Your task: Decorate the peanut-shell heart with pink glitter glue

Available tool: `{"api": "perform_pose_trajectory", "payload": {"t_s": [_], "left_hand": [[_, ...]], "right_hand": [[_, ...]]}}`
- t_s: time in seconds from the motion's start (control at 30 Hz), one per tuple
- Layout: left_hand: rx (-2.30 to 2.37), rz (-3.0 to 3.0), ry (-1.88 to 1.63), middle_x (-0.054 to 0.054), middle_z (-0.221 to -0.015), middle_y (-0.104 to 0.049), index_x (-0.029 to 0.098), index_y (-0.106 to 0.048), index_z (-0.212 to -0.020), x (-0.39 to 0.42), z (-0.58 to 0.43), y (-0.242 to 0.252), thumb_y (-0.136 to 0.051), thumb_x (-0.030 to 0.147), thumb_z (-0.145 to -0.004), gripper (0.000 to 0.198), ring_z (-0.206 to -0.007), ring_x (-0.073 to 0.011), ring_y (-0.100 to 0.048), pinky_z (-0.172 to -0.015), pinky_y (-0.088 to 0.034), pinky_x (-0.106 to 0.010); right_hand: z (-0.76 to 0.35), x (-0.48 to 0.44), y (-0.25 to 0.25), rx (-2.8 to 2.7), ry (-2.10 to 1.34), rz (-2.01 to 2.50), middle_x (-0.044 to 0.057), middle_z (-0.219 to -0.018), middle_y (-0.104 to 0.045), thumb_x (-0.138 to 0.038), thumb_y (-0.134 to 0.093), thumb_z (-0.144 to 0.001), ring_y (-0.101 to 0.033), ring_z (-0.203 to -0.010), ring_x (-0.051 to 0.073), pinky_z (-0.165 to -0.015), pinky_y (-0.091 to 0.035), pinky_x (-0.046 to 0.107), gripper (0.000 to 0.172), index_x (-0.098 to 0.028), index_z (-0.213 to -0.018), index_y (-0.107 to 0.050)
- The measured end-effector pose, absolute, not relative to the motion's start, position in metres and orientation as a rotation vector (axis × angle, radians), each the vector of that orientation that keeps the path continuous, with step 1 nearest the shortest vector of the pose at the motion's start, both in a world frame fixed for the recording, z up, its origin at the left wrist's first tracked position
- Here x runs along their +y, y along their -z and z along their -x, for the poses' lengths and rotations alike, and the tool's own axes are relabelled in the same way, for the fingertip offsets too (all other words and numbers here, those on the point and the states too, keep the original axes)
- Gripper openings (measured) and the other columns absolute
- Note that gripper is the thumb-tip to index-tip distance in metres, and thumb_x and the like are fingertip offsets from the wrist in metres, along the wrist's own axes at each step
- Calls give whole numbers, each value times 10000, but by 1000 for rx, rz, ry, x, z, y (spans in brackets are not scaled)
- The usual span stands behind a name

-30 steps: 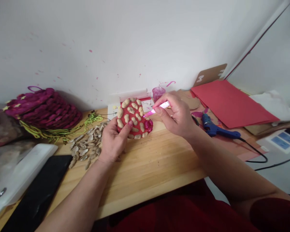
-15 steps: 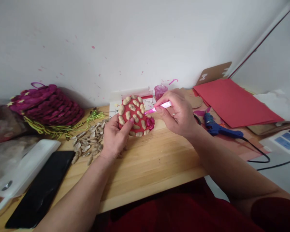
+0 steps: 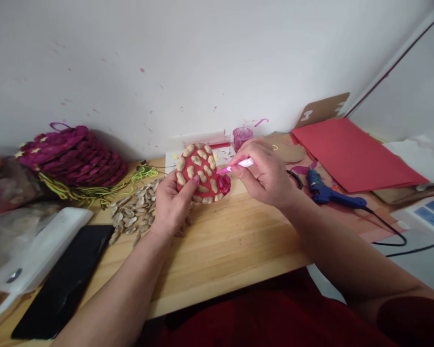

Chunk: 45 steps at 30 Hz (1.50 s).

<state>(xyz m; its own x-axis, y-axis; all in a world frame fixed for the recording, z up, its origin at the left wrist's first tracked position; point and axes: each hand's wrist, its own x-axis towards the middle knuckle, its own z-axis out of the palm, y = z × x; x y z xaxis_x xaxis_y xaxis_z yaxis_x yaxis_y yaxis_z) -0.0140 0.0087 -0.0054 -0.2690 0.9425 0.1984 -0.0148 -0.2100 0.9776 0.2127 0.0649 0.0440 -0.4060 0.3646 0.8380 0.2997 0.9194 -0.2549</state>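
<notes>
My left hand [image 3: 170, 207] grips a red disc [image 3: 201, 173] studded with peanut shells, tilted up off the wooden table [image 3: 220, 250], thumb on its face. My right hand [image 3: 265, 173] pinches a pink brush [image 3: 238, 165], its tip touching the disc's right edge just above two shells painted glossy magenta [image 3: 223, 184]. A small cup of pink paint [image 3: 241, 137] stands by the wall behind the disc.
A pile of loose peanut shells [image 3: 133, 217] lies left of my left hand. A magenta shell craft with yellow-green cord [image 3: 72, 159] sits far left, a black slab [image 3: 61, 284] and white tray [image 3: 36, 250] near left. A blue glue gun [image 3: 329, 193], red paper sheets [image 3: 350, 154] and cardboard lie right.
The brush tip has dipped slightly toward the painted shells at the disc's right edge. The disc stays in my left hand; the view has shifted a little.
</notes>
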Motion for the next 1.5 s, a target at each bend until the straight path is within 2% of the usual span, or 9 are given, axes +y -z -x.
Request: {"api": "perform_pose_trajectory", "payload": {"t_s": [0.6, 1.5], "left_hand": [[1252, -1132, -1576, -51, -904, -827, 191, -734, -1014, 9, 16, 2, -870, 443, -810, 352, -736, -226, -781, -720, -645, -335], [1310, -1149, -1596, -54, -892, -837, 181, -746, -959, 9, 16, 2, -869, 401, -804, 296, -722, -214, -784, -642, -624, -279]], "right_hand": [[-214, 65, -46, -2028, -78, 487, 42, -884, -717, -297, -625, -997, -647, -904, 252, -872, -488, 439, 72, -255, -946, -651], [-213, 65, -45, -2046, -61, 491, 27, -855, -696, -274, -616, -1003, -622, -856, 232, -848, -447, 416, 82, -238, -932, -635]]}}
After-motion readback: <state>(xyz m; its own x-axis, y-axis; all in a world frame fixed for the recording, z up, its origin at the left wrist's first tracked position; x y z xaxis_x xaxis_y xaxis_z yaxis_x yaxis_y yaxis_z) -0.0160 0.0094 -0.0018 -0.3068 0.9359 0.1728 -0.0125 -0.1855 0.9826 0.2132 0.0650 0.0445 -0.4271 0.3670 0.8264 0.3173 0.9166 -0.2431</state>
